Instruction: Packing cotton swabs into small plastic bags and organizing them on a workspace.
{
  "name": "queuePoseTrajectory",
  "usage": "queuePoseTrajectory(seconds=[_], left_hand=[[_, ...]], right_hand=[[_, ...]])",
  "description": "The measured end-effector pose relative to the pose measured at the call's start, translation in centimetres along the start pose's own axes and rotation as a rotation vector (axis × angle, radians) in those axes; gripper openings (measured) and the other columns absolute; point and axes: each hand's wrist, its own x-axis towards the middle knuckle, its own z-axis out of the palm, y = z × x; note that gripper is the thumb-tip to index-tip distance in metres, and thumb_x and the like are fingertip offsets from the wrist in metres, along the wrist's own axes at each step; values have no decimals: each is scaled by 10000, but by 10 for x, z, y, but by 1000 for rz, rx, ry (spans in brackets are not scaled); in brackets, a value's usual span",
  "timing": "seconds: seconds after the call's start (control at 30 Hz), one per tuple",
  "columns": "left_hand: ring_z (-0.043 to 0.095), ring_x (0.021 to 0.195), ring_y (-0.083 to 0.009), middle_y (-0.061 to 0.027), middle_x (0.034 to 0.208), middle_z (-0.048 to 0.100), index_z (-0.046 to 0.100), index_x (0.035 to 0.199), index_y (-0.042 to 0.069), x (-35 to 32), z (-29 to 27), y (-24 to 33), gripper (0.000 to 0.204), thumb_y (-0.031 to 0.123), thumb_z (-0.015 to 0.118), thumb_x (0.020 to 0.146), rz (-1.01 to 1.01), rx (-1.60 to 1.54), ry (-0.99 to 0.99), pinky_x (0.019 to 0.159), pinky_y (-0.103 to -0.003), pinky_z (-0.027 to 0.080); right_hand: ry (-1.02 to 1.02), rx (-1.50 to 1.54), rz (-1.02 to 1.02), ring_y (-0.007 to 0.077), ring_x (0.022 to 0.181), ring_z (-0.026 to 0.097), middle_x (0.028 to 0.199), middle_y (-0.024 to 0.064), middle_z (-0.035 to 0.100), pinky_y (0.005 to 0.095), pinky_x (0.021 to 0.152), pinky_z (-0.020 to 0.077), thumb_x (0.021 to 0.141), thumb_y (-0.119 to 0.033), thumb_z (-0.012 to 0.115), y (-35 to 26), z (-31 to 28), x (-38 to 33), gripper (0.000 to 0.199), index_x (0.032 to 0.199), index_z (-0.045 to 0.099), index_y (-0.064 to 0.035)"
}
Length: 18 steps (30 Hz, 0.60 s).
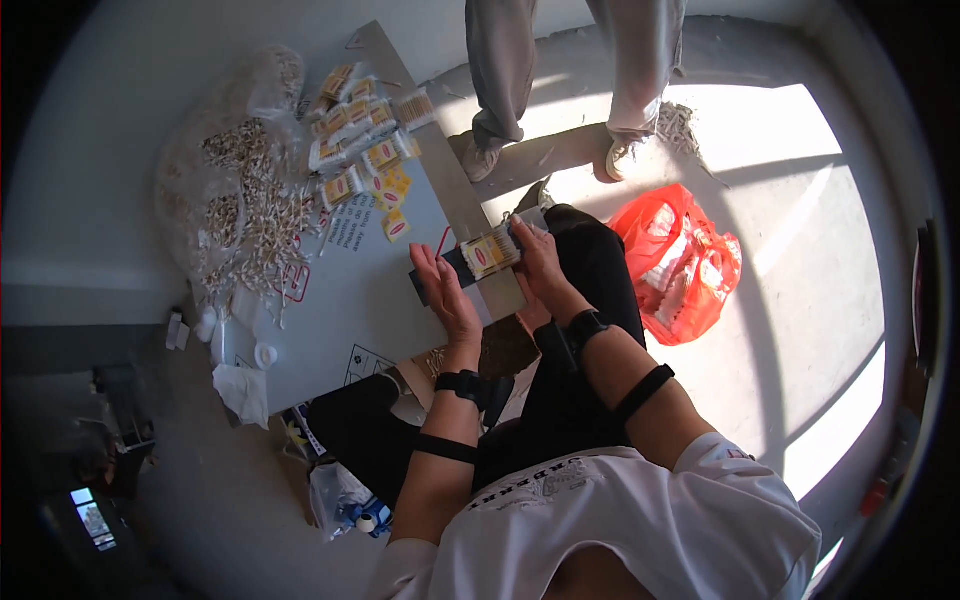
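A clear packet of cotton swabs with a yellow label [491, 254] lies over a dark flat strip [432, 284] at the near edge of the grey board table [330, 330]. My right hand [538, 258] grips the packet's right end, its fingers bent over the edge. My left hand [450, 303] is at the packet's left, fingers stretched out and together, palm turned toward it; whether it touches the packet I cannot tell. Several similar packets [345, 120] are piled farther off, with loose yellow labels [393, 190] beside them.
A big clear bag [185, 170] spills loose cotton swabs [255, 195] over the table's left. A roll of tape [265, 355] and white tissue [240, 392] sit near its corner. Right of my knee stands a red plastic bag [675, 265]. Another person's legs [500, 70] are beyond the table.
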Motion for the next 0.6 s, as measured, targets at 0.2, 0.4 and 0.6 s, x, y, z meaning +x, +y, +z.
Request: queuePoseTrajectory(seconds=[0.2, 0.4, 0.6], left_hand=[[207, 1424, -288, -237, 1525, 187, 120, 1475, -41, 17, 18, -14, 716, 417, 400, 1001, 3, -128, 7, 1161, -405, 147], [226, 1415, -283, -234, 1507, 226, 158, 1465, -42, 16, 19, -14, 708, 440, 386, 1000, -6, -105, 11, 1167, -413, 150], [260, 1399, -281, -231, 1491, 260, 207, 1451, -47, 16, 18, -12, 667, 422, 376, 1007, 26, -77, -16, 1161, -407, 171]], right_hand=[[52, -143, -191, 63, 632, 547, 744, -5, 628, 243, 594, 459, 916, -243, 638, 5, 11, -5, 243, 847, 659, -11], [119, -287, -300, 32, 628, 469, 688, -49, 582, 240, 564, 407, 900, -233, 659, 7, 15, -7, 253, 738, 641, -40], [105, -282, -284, 46, 609, 472, 673, -37, 583, 241, 562, 406, 899, -244, 657, 11, 12, -2, 276, 744, 643, -17]])
